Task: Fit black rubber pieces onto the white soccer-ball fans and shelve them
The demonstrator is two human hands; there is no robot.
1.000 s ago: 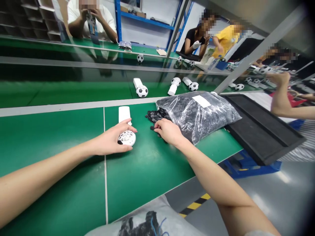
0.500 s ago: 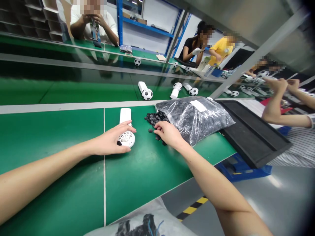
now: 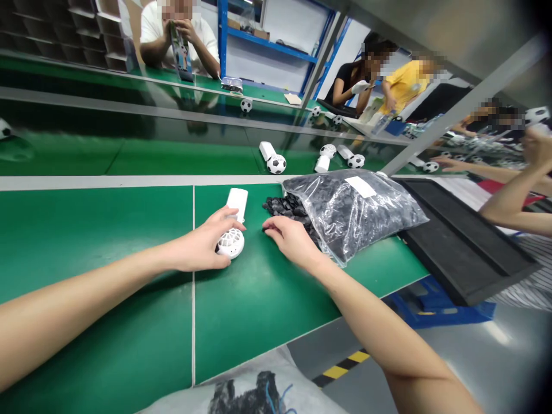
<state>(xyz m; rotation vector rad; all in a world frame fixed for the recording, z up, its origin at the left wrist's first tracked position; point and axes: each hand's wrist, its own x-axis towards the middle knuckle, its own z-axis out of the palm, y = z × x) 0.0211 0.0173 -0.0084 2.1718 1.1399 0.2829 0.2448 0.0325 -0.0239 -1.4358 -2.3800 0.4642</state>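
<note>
White ball-shaped fan (image 3: 232, 241) (left hand (image 3: 202, 248))

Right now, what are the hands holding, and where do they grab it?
The left hand grips the white fan by its round grille head. The right hand rests at the black pieces; any hold is hidden.

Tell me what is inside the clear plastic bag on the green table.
The plastic bag is full of small black parts; some spill from its open mouth, by the right hand. A white label lies on top. Deeper contents are hidden.
</note>
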